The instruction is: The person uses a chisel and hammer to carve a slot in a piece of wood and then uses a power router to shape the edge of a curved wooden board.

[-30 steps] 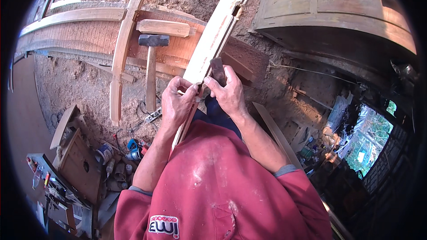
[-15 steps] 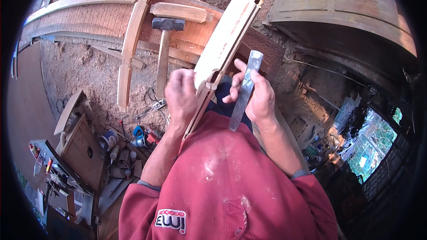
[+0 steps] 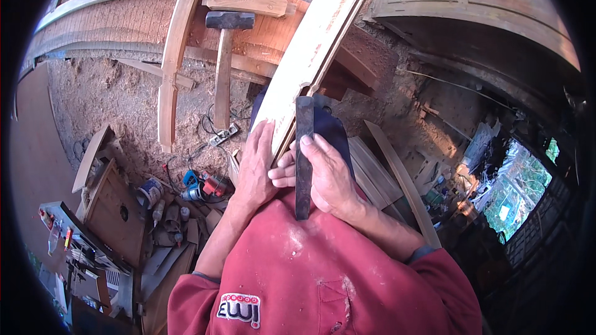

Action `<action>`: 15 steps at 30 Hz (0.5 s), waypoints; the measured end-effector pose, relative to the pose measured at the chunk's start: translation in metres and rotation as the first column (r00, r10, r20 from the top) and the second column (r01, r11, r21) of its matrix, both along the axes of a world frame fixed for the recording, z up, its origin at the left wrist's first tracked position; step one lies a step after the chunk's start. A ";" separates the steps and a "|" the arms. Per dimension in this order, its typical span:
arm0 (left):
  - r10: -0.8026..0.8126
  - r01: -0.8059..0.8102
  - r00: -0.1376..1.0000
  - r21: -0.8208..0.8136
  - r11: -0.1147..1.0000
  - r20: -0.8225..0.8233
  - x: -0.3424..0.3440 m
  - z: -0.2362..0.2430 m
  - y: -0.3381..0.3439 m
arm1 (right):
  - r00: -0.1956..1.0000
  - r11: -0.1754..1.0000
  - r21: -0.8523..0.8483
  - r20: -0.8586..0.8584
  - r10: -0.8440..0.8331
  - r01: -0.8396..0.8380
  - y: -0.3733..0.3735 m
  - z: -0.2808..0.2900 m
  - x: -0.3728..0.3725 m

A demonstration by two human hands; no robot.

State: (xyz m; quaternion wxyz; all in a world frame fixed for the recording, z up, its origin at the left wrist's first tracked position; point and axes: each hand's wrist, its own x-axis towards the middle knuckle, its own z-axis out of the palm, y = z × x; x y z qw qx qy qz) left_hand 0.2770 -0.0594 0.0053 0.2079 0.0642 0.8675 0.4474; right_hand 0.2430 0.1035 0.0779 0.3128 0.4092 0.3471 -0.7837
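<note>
The left hand [image 3: 256, 170] lies flat, fingers stretched out, along the near end of a long pale curved wooden plank [image 3: 313, 49] that runs from the picture's middle up toward one o'clock. The right hand [image 3: 326, 177] is closed around a dark flat metal bar [image 3: 303, 155], perhaps a file or chisel, held upright with its upper end against the plank's right edge and its lower end over the red sweatshirt [image 3: 323, 273]. The two hands touch at the fingertips just right of the plank. At eleven o'clock from the hands a heavy sledgehammer with a wooden handle [image 3: 225, 62] rests on a curved timber frame [image 3: 171, 56] over sawdust-covered ground [image 3: 105, 96]. At eight o'clock a blue and red power tool [image 3: 202, 186] lies among clutter.
</note>
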 end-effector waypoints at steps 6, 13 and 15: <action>0.032 -0.068 0.981 0.181 0.981 0.192 0.003 0.005 0.015 | 1.000 0.999 0.034 0.017 0.014 -0.015 -0.002 0.004 0.024; 0.043 -0.087 0.978 0.212 0.973 0.205 0.015 -0.003 0.028 | 0.994 0.998 0.021 0.084 -0.069 0.067 -0.004 0.004 0.027; 0.061 -0.122 0.965 0.231 0.965 0.256 0.014 -0.003 0.032 | 0.991 0.998 -0.018 0.122 -0.058 0.060 0.000 0.001 0.024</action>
